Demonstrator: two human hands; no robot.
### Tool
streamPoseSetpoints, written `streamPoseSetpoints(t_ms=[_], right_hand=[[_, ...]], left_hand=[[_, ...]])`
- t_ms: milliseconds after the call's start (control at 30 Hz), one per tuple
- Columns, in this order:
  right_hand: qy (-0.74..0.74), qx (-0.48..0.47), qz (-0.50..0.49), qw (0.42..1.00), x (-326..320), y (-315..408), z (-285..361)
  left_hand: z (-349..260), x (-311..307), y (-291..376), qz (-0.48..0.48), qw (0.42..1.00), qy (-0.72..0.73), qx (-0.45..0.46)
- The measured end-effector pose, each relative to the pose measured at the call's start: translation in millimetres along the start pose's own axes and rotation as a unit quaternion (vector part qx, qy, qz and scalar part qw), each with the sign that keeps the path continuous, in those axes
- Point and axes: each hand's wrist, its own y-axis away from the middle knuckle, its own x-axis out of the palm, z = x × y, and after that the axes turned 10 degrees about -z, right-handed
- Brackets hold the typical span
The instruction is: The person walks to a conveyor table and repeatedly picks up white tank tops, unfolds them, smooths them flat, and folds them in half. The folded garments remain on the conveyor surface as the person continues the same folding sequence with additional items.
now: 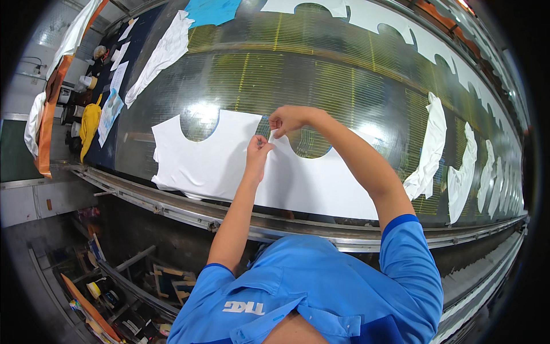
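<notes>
Two cut white fabric panels with curved cut-outs lie side by side near the front edge of a long dark table marked with yellow lines. My left hand pinches the edge of the right-hand white fabric panel, fingers close together. Just above and to the right, my right hand grips the upper corner of that same panel between thumb and fingers. The left-hand white fabric panel lies beside my left wrist, rumpled along its left end.
Bunched white fabric pieces lie on the table at the right and upper left. A blue sheet is at the top. More cut white panels line the far side. A metal rail runs along the near edge.
</notes>
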Motion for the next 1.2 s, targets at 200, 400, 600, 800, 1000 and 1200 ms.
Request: streamPoseSetpoints(t_ms=[200,400,600,800,1000,1200], right_hand=[[0.081,0.007,-0.096,0.992,8.5,-1.2,-4.6],[0.068,0.011,-0.373,0.925,41.6,28.8,-24.5],[-0.068,0.063,-0.485,0.87,111.2,106.0,-14.6],[0.023,0.032,-0.507,0.861,117.8,112.3,-15.7],[0.029,0.025,-0.529,0.848,113.7,109.1,1.4],[0.01,-0.002,-0.522,0.853,137.5,159.7,27.5]], left_hand=[[-16.1,1.2,-13.5,-0.011,0.996,-0.063,0.059],[-20.0,-12.1,-8.6,-0.12,0.883,-0.295,0.346],[22.6,-12.3,40.7,0.005,0.716,-0.504,0.484],[45.1,-16.1,30.0,0.007,0.636,-0.621,0.458],[47.2,-7.3,18.1,0.01,0.641,-0.607,0.47],[43.0,0.0,2.4,0.015,0.635,-0.59,0.499]])
